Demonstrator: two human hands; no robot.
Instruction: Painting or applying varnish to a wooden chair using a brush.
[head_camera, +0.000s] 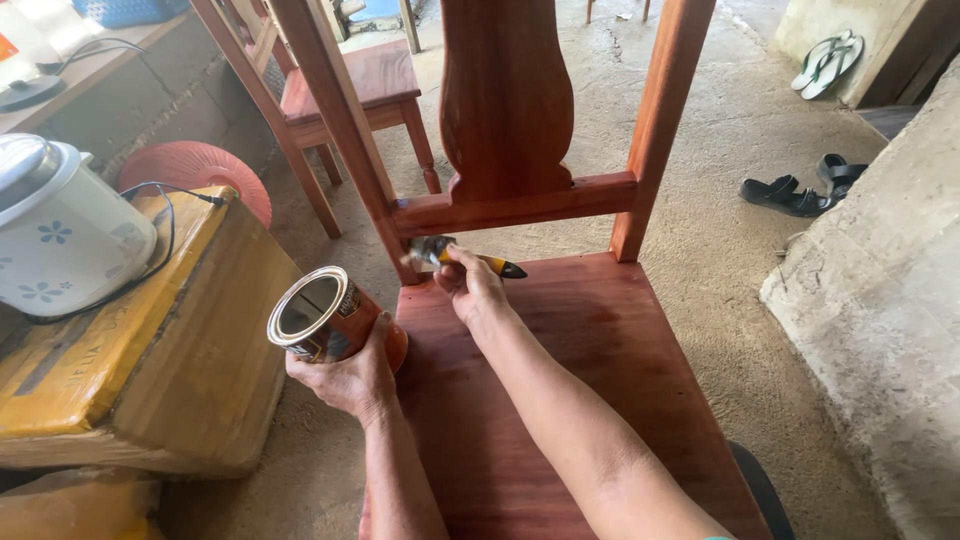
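So the big red-brown chair (560, 380) fills most of the view, seat facing the camera, back rail and carved middle slat up top. Left of it sits a yellowish cardboard box (130, 350) with a white rice cooker (60, 230) on it, cord trailing over the box top. A second chair (350, 90) stands further back, and sandals (800, 190) lie on the concrete floor (720, 250) to the right.

The person's left hand (345, 375) is wrapped around an open tin can (325, 315), held just off the left edge of the seat and tilted a fair bit toward the camera. The right hand (470, 285) is pinching a small brush (465, 255) with a yellow handle, bristles pressed into the corner where the back rail meets the left post.

What could go wrong, by the looks of it: that can is tipped and hanging over bare floor right beside the box, so a wobble could slop finish onto the cardboard or the seat. The corner joint is also a spot where the brush could leave a pooled drip. Can't tell how full the can is.
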